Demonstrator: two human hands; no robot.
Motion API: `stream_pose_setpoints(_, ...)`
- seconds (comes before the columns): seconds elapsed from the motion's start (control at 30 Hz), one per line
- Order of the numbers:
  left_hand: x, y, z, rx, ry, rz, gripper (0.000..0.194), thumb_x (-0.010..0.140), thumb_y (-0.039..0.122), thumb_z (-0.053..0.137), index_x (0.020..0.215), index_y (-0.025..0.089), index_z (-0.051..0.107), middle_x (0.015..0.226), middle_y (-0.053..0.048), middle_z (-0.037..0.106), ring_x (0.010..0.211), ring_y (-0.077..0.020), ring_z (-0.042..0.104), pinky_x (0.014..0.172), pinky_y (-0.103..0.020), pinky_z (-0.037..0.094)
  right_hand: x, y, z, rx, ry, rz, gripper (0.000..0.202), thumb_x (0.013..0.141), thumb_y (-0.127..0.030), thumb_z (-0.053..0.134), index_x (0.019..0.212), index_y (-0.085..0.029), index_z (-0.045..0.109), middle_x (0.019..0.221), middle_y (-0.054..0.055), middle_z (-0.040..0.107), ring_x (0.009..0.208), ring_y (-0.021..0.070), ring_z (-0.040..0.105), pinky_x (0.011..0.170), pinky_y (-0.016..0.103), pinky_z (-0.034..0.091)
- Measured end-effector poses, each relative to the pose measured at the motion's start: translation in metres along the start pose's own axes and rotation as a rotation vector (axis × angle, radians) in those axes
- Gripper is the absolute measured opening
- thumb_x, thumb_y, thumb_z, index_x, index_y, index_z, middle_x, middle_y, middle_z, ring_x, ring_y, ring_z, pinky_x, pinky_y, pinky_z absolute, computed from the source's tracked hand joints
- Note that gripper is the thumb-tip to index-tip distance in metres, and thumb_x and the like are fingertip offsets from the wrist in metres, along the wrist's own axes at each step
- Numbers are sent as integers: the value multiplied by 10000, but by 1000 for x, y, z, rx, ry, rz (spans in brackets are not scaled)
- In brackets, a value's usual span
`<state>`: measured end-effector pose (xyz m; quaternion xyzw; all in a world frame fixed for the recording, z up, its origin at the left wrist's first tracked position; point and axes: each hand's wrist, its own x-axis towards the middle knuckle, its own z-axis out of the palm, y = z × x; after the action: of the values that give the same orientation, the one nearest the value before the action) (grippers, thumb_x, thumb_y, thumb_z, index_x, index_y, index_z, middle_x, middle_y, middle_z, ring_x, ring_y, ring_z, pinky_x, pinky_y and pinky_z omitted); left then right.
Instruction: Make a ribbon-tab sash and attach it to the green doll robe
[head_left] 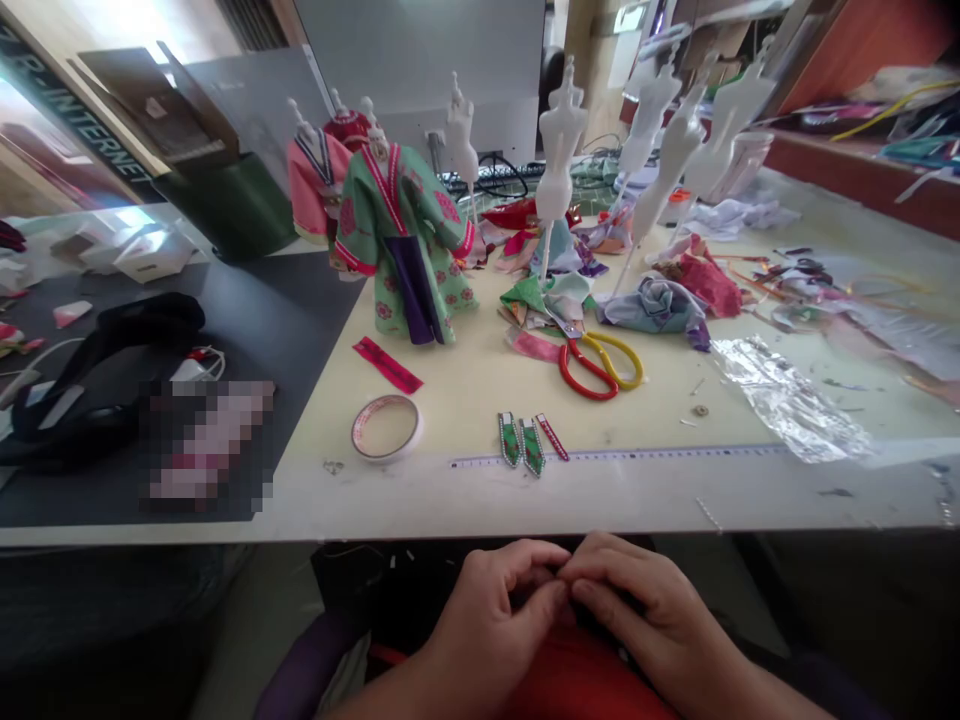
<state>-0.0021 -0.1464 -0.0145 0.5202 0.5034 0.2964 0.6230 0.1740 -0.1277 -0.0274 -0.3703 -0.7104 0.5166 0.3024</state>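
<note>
My left hand (504, 605) and my right hand (637, 592) meet over my lap, below the table's front edge. Both are closed, thumbs pinched against the fingers, and the fingertips of the two touch or nearly touch. Whatever they pinch, if anything, is too small or hidden to make out. On the table just beyond them lie two green pointed strips with beaded edges (520, 444) and a thin red beaded strip (552, 437). A printed ruler scale (630, 456) runs alongside these. To their left a roll of white tape (387, 428) lies flat.
Scissors with red and yellow handles (600, 365) lie mid-table before fabric scraps (652, 305). Miniature robes on stands (412, 240) and bare white mannequins (561, 150) rise behind. A crumpled clear wrapper (791, 400) is at right; black headphones (112, 380) lie left on a dark mat (247, 320).
</note>
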Motion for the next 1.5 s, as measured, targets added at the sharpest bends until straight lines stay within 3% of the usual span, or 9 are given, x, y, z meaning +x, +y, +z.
stream_pose_setpoints(0.27,-1,-24,7,-236,-24,-227,177,805,250,589,889,108,654,681,-42,673,648,-130,610,654,-250,468,-26,18,13,53,3,343,205,880,-313,496,784,-198,635,730,9,610,666,139,550,611,243,425)
stream_pose_setpoints(0.47,5,-34,13,-267,-51,-263,171,791,243,583,862,102,648,654,-43,663,631,-129,605,656,-267,470,-24,29,16,139,-17,451,223,864,-340,517,739,-180,610,667,-7,589,595,110,473,558,225,383)
stream_pose_setpoints(0.63,8,-36,12,-210,-39,-281,131,775,226,580,827,111,614,662,-40,657,629,-127,597,641,-255,461,-21,37,19,122,-33,481,223,856,-325,499,708,-175,573,637,-18,547,577,106,435,535,227,352)
stream_pose_setpoints(0.87,11,-43,15,46,23,-217,83,741,205,571,697,136,590,617,5,577,573,-100,492,533,-212,378,-22,39,22,62,-62,495,164,829,-255,471,692,-185,528,614,-30,497,587,118,420,547,245,333)
stream_pose_setpoints(1.1,12,-47,17,41,31,-229,100,736,194,536,661,142,578,581,23,530,550,-92,453,515,-210,359,-20,41,22,23,-67,491,177,834,-273,474,689,-187,527,622,-20,512,600,128,442,545,245,343)
stream_pose_setpoints(1.5,14,-51,19,17,-12,-281,90,715,155,501,646,150,559,585,19,533,554,-94,453,524,-214,350,-19,42,27,-34,-38,452,133,745,-152,462,622,-199,481,582,-26,507,570,123,451,535,236,342)
